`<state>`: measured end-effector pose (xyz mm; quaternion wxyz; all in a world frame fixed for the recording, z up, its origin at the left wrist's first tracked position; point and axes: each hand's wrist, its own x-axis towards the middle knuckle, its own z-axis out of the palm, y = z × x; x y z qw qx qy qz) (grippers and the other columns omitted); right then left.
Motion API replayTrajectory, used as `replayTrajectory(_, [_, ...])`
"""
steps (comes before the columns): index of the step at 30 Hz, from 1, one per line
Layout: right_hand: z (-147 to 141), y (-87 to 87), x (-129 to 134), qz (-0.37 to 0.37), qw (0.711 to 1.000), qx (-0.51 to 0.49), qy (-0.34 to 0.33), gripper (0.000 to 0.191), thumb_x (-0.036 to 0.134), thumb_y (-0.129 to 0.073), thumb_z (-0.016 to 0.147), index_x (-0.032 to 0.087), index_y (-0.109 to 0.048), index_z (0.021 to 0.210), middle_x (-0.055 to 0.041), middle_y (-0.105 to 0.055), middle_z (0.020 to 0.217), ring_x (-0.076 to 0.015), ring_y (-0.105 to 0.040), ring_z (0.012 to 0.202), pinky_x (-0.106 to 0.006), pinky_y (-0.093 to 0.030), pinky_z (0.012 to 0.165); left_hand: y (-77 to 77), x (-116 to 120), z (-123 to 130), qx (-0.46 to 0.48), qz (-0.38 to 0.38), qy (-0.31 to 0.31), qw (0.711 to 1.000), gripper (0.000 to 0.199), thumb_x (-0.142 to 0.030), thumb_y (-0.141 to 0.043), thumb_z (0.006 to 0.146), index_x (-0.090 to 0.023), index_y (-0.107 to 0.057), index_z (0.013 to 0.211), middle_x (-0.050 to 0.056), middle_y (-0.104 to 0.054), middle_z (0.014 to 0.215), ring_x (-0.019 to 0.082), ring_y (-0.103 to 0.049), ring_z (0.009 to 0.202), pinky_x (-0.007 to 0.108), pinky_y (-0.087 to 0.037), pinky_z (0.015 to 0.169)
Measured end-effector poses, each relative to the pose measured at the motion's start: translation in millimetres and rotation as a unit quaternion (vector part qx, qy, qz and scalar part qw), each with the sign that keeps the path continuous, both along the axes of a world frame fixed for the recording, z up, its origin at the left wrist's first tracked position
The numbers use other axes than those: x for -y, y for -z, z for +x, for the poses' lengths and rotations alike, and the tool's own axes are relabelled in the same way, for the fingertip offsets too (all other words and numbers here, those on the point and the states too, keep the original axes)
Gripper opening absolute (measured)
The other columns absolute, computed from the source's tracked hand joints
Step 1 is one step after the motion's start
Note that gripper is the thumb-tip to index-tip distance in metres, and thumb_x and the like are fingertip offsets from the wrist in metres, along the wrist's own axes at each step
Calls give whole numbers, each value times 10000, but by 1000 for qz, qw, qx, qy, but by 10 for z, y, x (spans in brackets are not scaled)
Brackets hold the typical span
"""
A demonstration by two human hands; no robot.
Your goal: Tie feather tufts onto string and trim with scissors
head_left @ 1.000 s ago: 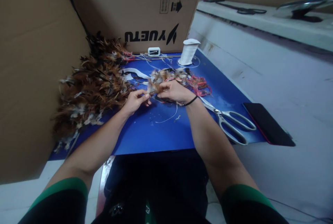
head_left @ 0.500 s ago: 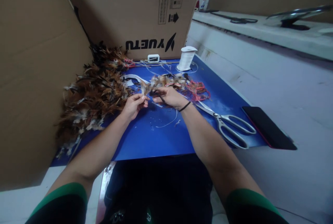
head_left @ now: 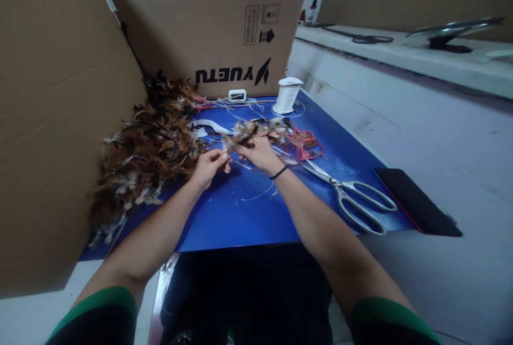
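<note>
Showing wispy feathers [head_left: 228,143], tan and pale grey, pinched in left grip [head_left: 208,167], right grip [head_left: 262,154]

Feather tuft [head_left: 229,143]: lower end hidden between the fingertips of the left hand [head_left: 210,169]; some fingers of the right hand [head_left: 260,154] tucked out of sight behind its palm. Pile of brown feathers [head_left: 148,147]: blurred, single quills hard to separate. Rear carton [head_left: 180,14]: cut by top edge, small print too tiny to read. Left carton [head_left: 52,120]: cropped left and top. White-framed item [head_left: 237,95]: too small to identify. Shelf [head_left: 420,46]: runs off right; shiny object [head_left: 452,30] there smeared, unidentifiable. Sleeves [head_left: 96,315]: cropped at bottom.
</note>
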<state>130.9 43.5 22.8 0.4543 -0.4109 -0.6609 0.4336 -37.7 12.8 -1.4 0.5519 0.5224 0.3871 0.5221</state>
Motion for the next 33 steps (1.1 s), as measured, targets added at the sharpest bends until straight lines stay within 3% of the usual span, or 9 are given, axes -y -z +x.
replayTrajectory(6, [-27, 41, -3, 10, 1000, 11, 9, 314, 429, -686, 696, 135, -607, 621, -27, -616, 559, -115, -547, 498, -245, -443, 498, 46, -38, -2, -18, 20, -39, 999, 380, -474, -768, 624, -128, -630, 699, 8, -641, 608, 93, -562, 454, 240, -503, 481])
replayTrajectory(16, [-52, 127, -46, 12, 999, 12, 42, 354, 472, -705, 674, 134, -612, 627, -33, -621, 556, -117, -556, 479, -234, -437, 473, 23, -6, 22, -43, 54, -54, 996, 335, -436, -740, 674, -120, -631, 700, 6, -632, 583, 93, -555, 442, 232, -485, 481])
replayTrajectory(24, [-162, 120, 41, 1, 995, 23, 96, 223, 325, -650, 698, 151, -605, 568, -31, -635, 534, -133, -586, 499, -220, -420, 475, -4, 12, 11, -101, 92, -86, 987, 225, -358, -675, 739, -153, -625, 662, -22, -592, 479, 102, -533, 427, 223, -444, 497])
replayTrajectory(33, [-224, 159, 50, -3, 994, -6, 105, 250, 333, -647, 710, 154, -592, 543, -28, -613, 501, -134, -575, 470, -225, -418, 466, -24, 39, 8, -181, 145, -118, 966, 179, -277, -609, 784, -166, -642, 647, -21, -599, 489, 107, -536, 456, 212, -414, 523])
